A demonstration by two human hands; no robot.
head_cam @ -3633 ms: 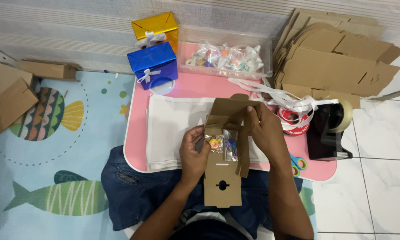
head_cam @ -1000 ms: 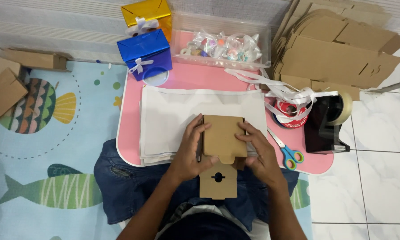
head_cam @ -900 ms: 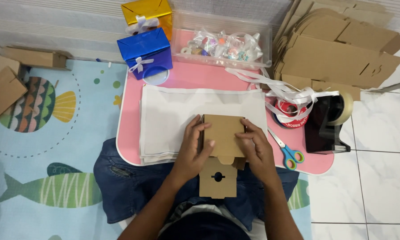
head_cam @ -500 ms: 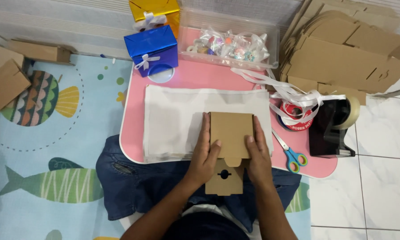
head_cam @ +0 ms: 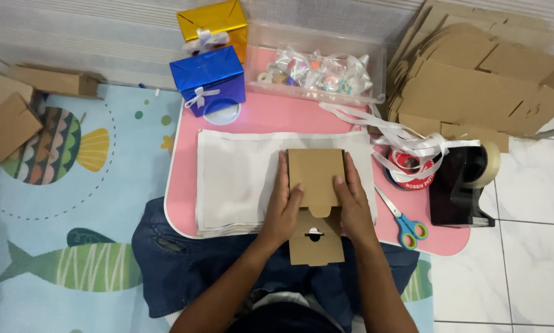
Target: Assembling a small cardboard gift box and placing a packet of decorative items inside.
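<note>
A small brown cardboard box [head_cam: 315, 185] lies flat, closed, its slotted flap hanging toward the person.

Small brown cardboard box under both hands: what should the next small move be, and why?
Probably fold the hang-tab flap up and tuck it in. The small brown cardboard box lies flat on the white sheets, left hand and right hand pressing its sides, while that flap, with its cut-out hole, lies flat toward the person.
</note>
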